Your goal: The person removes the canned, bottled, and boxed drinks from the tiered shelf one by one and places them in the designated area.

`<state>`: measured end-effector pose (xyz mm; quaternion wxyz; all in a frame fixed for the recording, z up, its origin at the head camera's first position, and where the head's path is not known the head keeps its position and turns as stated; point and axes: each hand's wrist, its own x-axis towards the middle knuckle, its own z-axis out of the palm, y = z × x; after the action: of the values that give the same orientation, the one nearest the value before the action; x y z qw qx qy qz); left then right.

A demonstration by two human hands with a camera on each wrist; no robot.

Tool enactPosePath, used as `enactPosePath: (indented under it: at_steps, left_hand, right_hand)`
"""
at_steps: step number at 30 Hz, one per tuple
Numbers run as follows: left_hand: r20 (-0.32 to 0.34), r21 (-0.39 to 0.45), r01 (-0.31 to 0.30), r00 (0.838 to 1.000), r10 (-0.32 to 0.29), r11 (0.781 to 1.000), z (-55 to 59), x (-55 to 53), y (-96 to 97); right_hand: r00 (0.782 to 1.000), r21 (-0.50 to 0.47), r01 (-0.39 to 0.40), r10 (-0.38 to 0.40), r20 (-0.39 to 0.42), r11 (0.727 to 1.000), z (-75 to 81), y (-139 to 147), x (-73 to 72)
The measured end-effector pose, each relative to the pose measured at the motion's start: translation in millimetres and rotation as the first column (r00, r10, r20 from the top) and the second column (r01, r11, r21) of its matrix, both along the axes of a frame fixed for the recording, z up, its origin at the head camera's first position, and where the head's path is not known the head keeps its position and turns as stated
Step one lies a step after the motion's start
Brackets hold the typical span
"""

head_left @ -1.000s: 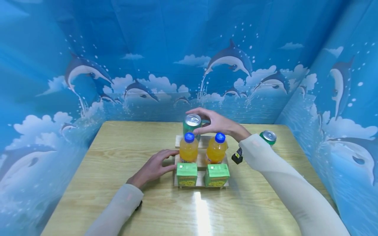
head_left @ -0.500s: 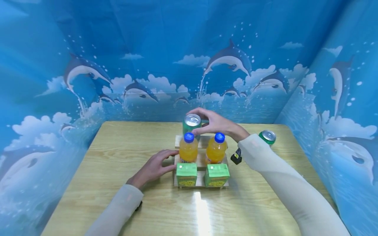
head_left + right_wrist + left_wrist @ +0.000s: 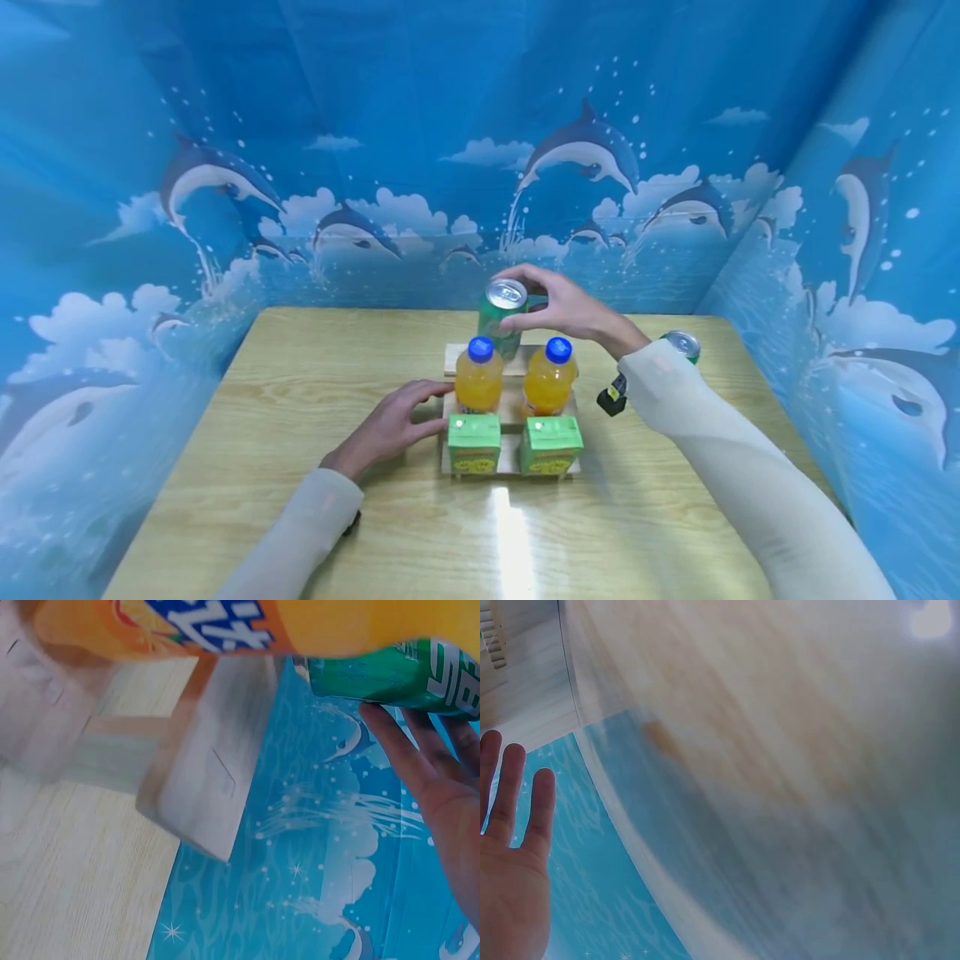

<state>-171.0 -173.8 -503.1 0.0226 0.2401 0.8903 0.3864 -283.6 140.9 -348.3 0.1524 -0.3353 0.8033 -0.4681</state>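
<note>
My right hand (image 3: 562,307) grips a green drink can (image 3: 493,321) upright at the rear step of a small wooden tiered rack (image 3: 511,458). In the right wrist view, fingers (image 3: 397,746) lie along the green can (image 3: 375,681), whose base is near the rack's rear step (image 3: 217,765). My left hand (image 3: 393,421) reaches to the rack's left side, fingertips right at its edge; the left wrist view shows straight fingers (image 3: 540,814). Two orange drink bottles with blue caps, left (image 3: 480,387) and right (image 3: 551,387), stand on the middle step. Two green juice cartons, left (image 3: 474,446) and right (image 3: 552,446), occupy the front step.
Another green can (image 3: 684,343) stands on the wooden table (image 3: 322,367) at the right, partly hidden by the right sleeve (image 3: 667,387). A blue dolphin-print curtain (image 3: 420,167) hangs behind the table and along both sides.
In the last half second, the right hand has shifted the can a little to the right and up in the head view. The left hand, bottles and cartons have stayed put.
</note>
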Motion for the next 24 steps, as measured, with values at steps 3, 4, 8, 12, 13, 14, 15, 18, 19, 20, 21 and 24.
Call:
enactPosePath:
  at_steps: [3,4,8,12,13,14,15,18,19,20,21,24]
  left_hand:
    - [0.0,-0.003,-0.004,1.0,0.004,1.0,1.3,0.2,0.4]
    - [-0.002,-0.005,-0.004,1.0,0.004,1.0,2.0,0.4,0.5]
    - [-0.015,-0.001,-0.002,1.0,0.002,1.0,3.5,1.0,0.8]
    - [-0.014,0.002,0.0,1.0,0.0,1.0,3.7,0.8,0.8]
    - [-0.012,0.002,-0.001,1.0,0.001,1.0,3.7,0.5,0.9]
    - [-0.014,0.0,0.001,1.0,-0.001,1.0,3.4,0.3,0.8]
    - [-0.01,0.003,0.001,1.0,-0.001,1.0,3.4,0.2,0.8]
    - [-0.022,0.003,0.009,1.0,-0.009,1.0,3.2,0.2,0.8]
    - [-0.02,0.005,0.009,1.0,-0.009,1.0,3.3,0.3,0.8]
    - [-0.017,0.008,0.009,1.0,-0.008,1.0,3.2,0.4,0.8]
    - [-0.013,0.01,0.007,1.0,-0.007,1.0,3.2,0.5,0.9]
    - [-0.003,0.009,0.003,1.0,-0.003,1.0,3.1,0.5,1.3]
  right_hand:
    - [1.0,-0.01,0.022,-0.022,-0.01,1.0,2.3,6,-0.1]
    - [0.999,-0.011,0.031,-0.031,-0.011,0.999,3.3,8,0.1]
    - [0.997,-0.008,0.073,-0.073,-0.006,0.997,6.9,16,1.0]
    - [0.993,0.0,0.115,-0.115,-0.001,0.993,8.0,24,1.1]
    - [0.992,0.001,0.124,-0.124,0.0,0.992,8.1,26,1.4]
    - [0.991,0.001,0.132,-0.132,-0.001,0.991,7.8,29,1.2]
    - [0.99,0.002,0.141,-0.141,-0.002,0.99,7.5,31,1.1]
    - [0.986,-0.006,0.167,-0.167,-0.001,0.986,6.9,39,1.2]
    - [0.985,-0.008,0.175,-0.175,0.0,0.985,6.6,41,1.4]
    - [0.983,-0.011,0.183,-0.183,0.001,0.983,6.7,43,1.7]
    - [0.981,-0.012,0.192,-0.192,0.002,0.981,6.7,46,2.0]
    - [0.976,-0.01,0.216,-0.216,0.003,0.976,6.0,52,3.2]
